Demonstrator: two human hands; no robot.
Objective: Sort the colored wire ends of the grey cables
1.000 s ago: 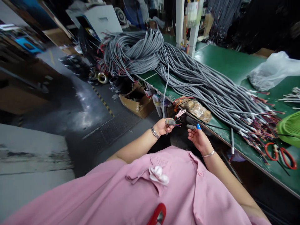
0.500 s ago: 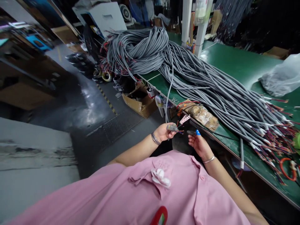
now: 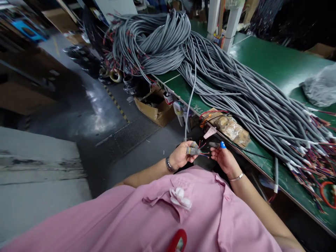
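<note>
My left hand (image 3: 181, 155) is closed around the end of a grey multi-core cable (image 3: 189, 105), which hangs down to it from the bench. Several thin coloured wires (image 3: 203, 149) fan out past its fingertips, and grey covers wrap some of those fingers. Just right of the wire tips is my right hand (image 3: 225, 159), its fingers curled and thumb close to the forefinger. A blue cover sits on the thumb and a grey one on the forefinger. Whether a wire is pinched there is too small to tell.
A large bundle of grey cables (image 3: 231, 84) covers much of the green bench (image 3: 265, 59). At its front edge are a taped wooden block (image 3: 232, 131) and a pink piece (image 3: 210, 132). A cardboard box (image 3: 157, 113) stands on the floor below. A plastic bag (image 3: 320, 85) lies right.
The coloured wires now spread wider from my left hand. The pink piece above them looks turned and shows differently. The view has shifted, so the bench's near part sits slightly further right.
</note>
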